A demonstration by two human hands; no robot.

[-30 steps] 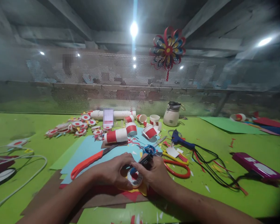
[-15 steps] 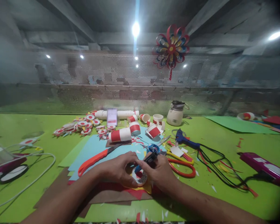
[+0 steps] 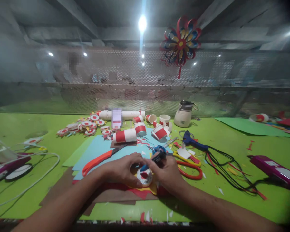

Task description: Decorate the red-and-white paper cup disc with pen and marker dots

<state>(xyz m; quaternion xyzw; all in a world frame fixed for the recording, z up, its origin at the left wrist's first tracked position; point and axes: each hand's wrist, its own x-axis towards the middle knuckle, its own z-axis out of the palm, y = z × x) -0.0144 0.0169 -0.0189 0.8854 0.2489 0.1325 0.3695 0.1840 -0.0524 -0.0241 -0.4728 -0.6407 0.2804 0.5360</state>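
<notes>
Both hands have stayed together over the coloured paper sheets [image 3: 96,151]: left hand [image 3: 122,169] pinches a red-and-white paper disc [image 3: 144,176], right hand [image 3: 168,172] grips a dark pen [image 3: 154,160] touching it.

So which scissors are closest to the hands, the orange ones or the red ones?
The red scissors: their handle loops lie right beside the right hand. The orange scissors lie farther off, beyond the left hand, on blue paper.
</notes>
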